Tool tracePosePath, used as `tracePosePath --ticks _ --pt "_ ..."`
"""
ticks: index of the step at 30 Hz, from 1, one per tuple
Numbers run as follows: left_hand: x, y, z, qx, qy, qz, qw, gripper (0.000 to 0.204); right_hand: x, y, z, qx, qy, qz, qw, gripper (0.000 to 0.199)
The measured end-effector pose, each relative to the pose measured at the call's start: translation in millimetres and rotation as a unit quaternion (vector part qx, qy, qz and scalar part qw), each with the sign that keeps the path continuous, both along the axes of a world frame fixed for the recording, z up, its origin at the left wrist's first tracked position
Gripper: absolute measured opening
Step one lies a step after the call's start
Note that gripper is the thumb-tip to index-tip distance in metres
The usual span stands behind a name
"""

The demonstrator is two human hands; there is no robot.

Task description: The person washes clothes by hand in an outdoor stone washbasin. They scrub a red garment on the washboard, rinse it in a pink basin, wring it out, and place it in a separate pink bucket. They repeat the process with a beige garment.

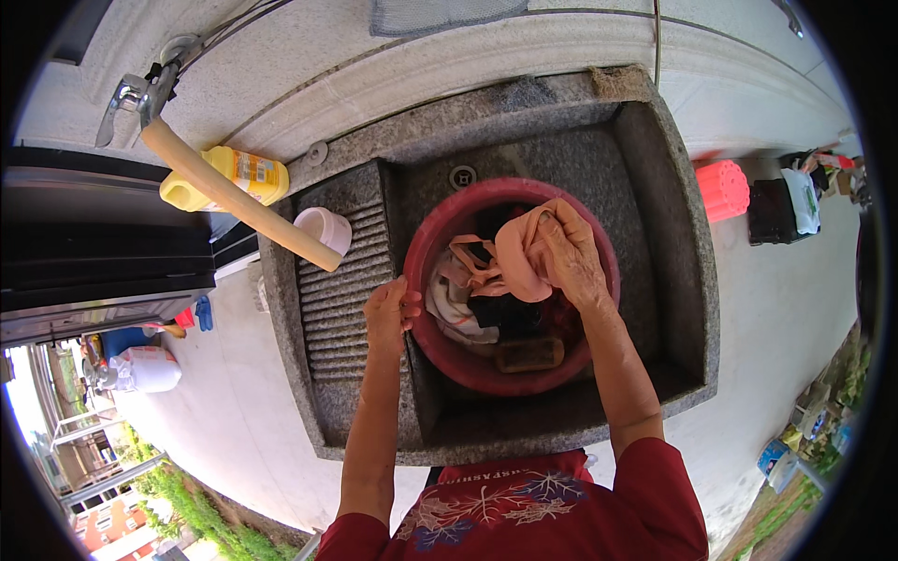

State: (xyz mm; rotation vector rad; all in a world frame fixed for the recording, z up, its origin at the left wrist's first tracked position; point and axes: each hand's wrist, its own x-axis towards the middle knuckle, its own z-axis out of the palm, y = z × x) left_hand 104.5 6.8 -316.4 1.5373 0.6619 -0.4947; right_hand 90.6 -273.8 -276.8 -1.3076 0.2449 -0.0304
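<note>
A round red basin (426,245) sits in a grey stone wash sink (687,280), filled with wet clothes in white, black and dark red. My right hand (568,254) grips a peach-pink garment (519,262) and lifts it from the pile over the basin. My left hand (390,313) holds the basin's left rim, fingers curled over the edge. A brown scrubbing brush (528,353) lies in the basin at its near side.
A ribbed washboard slope (341,299) forms the sink's left part. A beige hose (234,196) runs from a wall tap (140,93) down to it. A pink cup (325,227) and a yellow detergent bottle (238,176) stand on the ledge. A red stool (722,190) stands at right.
</note>
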Motion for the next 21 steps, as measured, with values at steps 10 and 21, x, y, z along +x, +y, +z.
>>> tracePosePath --ticks 10,21 --pt "-57.3 -55.7 -93.6 0.399 -0.302 -0.493 0.711 0.058 -7.2 77.3 -165.8 -0.669 -0.141 -0.008 0.730 0.017" --pt "-44.8 -46.4 -94.0 0.184 -0.192 -0.373 0.889 0.050 52.3 17.9 -150.5 -0.005 0.113 0.208 0.972 0.004"
